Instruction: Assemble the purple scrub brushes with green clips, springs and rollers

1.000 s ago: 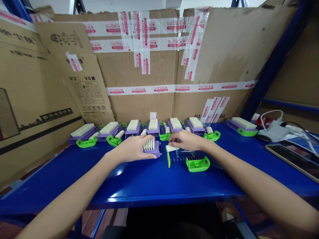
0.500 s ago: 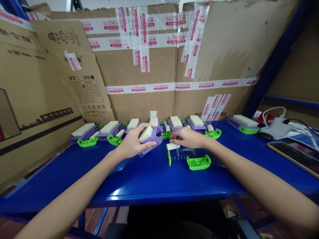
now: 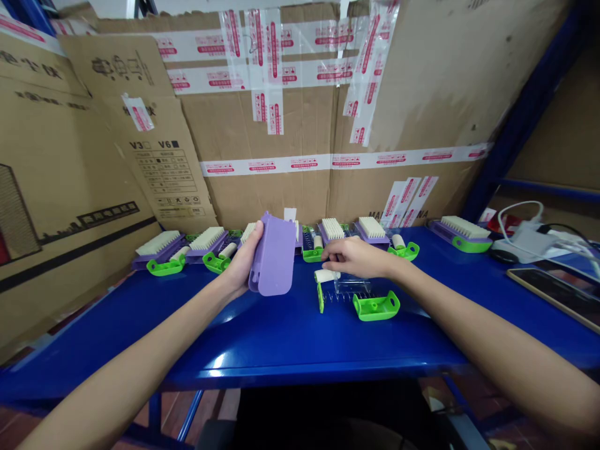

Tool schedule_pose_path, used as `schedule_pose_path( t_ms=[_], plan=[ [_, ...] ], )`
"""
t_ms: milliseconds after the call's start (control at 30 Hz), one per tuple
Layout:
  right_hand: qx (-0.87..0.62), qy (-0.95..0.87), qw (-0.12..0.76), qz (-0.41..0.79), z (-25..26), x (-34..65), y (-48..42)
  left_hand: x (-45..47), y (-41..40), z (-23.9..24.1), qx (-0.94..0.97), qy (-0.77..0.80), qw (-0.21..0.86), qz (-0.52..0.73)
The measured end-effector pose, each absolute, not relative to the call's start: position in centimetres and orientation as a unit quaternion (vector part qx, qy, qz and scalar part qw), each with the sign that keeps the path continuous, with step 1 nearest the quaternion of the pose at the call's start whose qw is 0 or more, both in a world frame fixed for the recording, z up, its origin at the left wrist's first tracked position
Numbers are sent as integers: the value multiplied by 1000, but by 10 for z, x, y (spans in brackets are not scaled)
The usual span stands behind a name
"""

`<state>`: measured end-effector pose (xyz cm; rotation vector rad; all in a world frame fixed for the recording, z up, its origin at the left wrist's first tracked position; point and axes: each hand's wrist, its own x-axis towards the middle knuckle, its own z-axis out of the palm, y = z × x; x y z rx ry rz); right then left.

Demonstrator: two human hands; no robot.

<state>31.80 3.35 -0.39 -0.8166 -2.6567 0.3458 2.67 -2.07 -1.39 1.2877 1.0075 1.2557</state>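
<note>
My left hand (image 3: 242,262) is closed around a purple brush (image 3: 276,256), holding it tilted above the table with its smooth back turned towards me. The bristles are hidden behind it. My right hand (image 3: 354,257) hangs over the loose parts, fingers curled; whether they hold anything small is hidden. Just below it lie a white cylinder (image 3: 327,275) and a clear plastic piece (image 3: 352,285). Nearer to me are a thin green part (image 3: 320,298), a metal spring (image 3: 340,298) and a green end cap (image 3: 376,305).
Along the back of the blue table (image 3: 290,347) stand several purple brushes with pale bristles, among them one brush (image 3: 206,239), with green caps (image 3: 166,267) before them. Cardboard (image 3: 262,144) walls the rear. At right are a phone (image 3: 557,294) and a white charger with cables (image 3: 521,240).
The brush in my left hand has been turned over: its bristles showed before, and its flat purple back shows now. My right hand has stayed nearly in place.
</note>
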Motion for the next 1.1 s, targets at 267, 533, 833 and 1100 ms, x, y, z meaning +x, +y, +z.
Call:
schedule_pose_path(
  t_ms=[267, 533, 833, 1100],
  plan=[
    [-255, -944, 146, 148, -4, 320, 35, 25, -21, -7, 517, 404, 544, 523],
    [-237, -942, 229, 66, -1, 313, 26, 34, -22, -15, 525, 433, 448, 579],
    [-214, -945, 243, 49, 3, 308, 15, 43, -28, -21, 581, 387, 452, 556],
    [-220, -942, 249, 59, 1, 303, 10, 43, -25, -23, 601, 376, 424, 564]
  ],
)
